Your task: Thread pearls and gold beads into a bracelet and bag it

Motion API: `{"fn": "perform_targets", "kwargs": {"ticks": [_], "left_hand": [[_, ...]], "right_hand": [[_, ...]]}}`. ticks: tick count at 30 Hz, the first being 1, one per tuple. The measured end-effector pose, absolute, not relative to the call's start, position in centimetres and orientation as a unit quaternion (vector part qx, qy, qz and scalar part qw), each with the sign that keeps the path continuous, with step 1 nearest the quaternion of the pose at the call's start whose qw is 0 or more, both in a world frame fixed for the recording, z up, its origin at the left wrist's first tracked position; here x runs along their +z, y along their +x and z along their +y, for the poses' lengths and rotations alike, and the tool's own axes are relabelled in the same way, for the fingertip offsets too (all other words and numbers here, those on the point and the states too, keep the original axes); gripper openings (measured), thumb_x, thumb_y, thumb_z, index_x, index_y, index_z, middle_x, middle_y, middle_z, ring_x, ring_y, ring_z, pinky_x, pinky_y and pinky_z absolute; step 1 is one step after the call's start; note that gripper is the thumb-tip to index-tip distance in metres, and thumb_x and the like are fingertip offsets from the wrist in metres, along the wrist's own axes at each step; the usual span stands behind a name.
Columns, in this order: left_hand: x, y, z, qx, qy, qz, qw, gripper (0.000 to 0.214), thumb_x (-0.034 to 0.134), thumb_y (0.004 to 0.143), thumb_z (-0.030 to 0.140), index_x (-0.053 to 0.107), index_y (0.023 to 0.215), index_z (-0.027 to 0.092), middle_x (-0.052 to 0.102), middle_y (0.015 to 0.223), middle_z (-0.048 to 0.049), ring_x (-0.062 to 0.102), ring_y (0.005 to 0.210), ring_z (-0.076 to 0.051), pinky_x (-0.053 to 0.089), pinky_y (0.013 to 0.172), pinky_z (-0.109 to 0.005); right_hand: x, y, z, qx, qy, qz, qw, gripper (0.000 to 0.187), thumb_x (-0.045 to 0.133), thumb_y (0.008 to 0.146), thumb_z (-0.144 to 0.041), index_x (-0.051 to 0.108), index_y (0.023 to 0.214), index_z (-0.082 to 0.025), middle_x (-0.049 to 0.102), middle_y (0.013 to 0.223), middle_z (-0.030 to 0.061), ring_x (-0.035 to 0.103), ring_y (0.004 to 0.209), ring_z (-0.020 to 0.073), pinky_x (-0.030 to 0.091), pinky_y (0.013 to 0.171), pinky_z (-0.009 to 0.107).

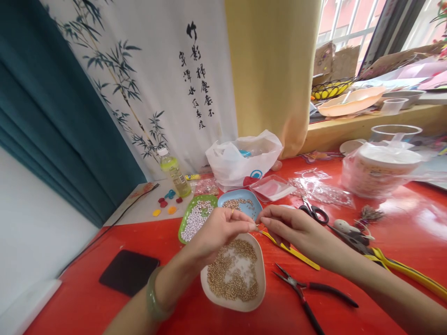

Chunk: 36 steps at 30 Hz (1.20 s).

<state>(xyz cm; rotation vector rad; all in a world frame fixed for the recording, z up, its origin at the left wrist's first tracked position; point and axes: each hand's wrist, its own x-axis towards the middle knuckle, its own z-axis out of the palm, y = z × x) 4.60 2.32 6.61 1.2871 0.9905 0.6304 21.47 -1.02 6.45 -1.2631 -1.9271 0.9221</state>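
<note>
Thumb and fingers of my left hand (223, 230) are pinched together above a white tray (233, 304) of small gold beads (230, 291). Opposite it, my right hand (288, 225) also pinches, the fingertips of both hands nearly meeting. A tiny gold-coloured piece shows between them, too small to name. Behind my hands stand a green tray (180, 232) of white pearl beads (197, 216) and a blue tray (256, 204) with some gold beads. Below my right hand lie yellow tweezers (296, 253) and black-handled pliers (300, 284).
A black phone-like slab (129, 272) lies at left. Behind the trays stand a bottle (174, 173) and a white plastic bag (240, 163). Scissors (316, 213), yellow-handled pliers (401, 267) and a wrapped tub (382, 170) occupy the right side of the red table (174, 288).
</note>
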Motion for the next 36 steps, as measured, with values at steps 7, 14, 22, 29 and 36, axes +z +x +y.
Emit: {"fn": "perform_targets", "kwargs": {"ticks": [7,14,22,29,36], "left_hand": [[6.4,4.5,2.5,0.27,0.567,0.437,0.643,0.021,0.068,0.056,0.031,0.06,0.062,0.013,0.033,0.038,0.0085,0.018,0.036,-0.002,0.008,0.038,-0.022],[5.9,4.7,2.4,0.283,0.562,0.437,0.643,0.015,0.069,0.056,0.026,0.062,0.062,0.014,0.051,0.049,0.0034,0.039,0.043,-0.005,0.026,0.043,-0.02],[5.9,4.8,2.0,0.264,0.63,0.428,0.592,0.015,0.064,0.064,0.027,0.065,0.07,0.013,0.06,0.061,-0.0009,0.05,0.055,-0.009,0.037,0.055,-0.022],[5.7,4.7,2.1,0.255,0.656,0.428,0.567,0.019,0.063,0.065,0.029,0.064,0.073,0.012,0.058,0.062,-0.0017,0.048,0.055,-0.009,0.036,0.053,-0.022],[5.9,4.8,2.0,0.239,0.704,0.428,0.514,0.016,0.061,0.066,0.028,0.064,0.068,0.012,0.045,0.049,0.0034,0.034,0.045,-0.006,0.025,0.044,-0.019]], "right_hand": [[5.3,22.6,-1.1,0.204,-0.572,-0.719,0.339,0.017,0.04,0.083,-0.029,0.054,0.086,-0.019,0.062,0.082,0.0049,0.056,0.066,0.0155,0.044,0.057,0.027],[4.1,23.3,-3.0,0.27,-0.548,-0.708,0.354,0.018,0.041,0.083,-0.03,0.054,0.091,-0.02,0.061,0.078,0.0035,0.057,0.066,0.0153,0.046,0.057,0.028],[4.9,22.0,-3.0,0.554,-0.417,-0.611,0.382,0.025,0.041,0.084,-0.023,0.052,0.105,-0.017,0.06,0.076,0.0027,0.06,0.066,0.0116,0.049,0.061,0.026],[4.6,21.8,-2.1,0.474,-0.464,-0.645,0.379,0.014,0.048,0.079,-0.02,0.06,0.076,-0.014,0.053,0.061,-0.0017,0.048,0.055,0.0068,0.04,0.05,0.018],[4.3,21.8,-1.9,0.593,-0.454,-0.56,0.359,0.01,0.044,0.076,-0.021,0.051,0.072,-0.016,0.054,0.061,-0.0013,0.05,0.046,0.0061,0.039,0.04,0.017]]}}
